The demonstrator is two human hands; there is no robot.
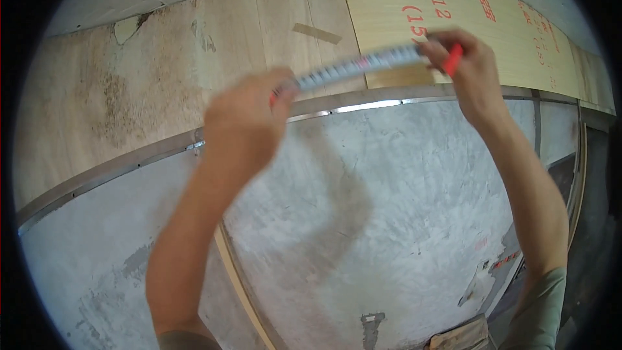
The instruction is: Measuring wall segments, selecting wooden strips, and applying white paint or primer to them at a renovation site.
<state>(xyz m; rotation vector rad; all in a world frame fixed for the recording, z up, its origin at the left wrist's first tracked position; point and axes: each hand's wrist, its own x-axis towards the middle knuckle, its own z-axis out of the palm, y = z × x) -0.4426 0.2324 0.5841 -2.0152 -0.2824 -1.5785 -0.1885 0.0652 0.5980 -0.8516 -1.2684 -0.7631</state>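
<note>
Left hand (246, 116), right hand (468, 68) apart, both clamped on tape measure (359, 66). Plywood panels (162, 84) behind; left hand blocks part of metal rail (129, 163).

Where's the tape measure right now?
Head view, upper middle: the tape measure stretches between the left hand and right hand, in front of the boards.
</note>
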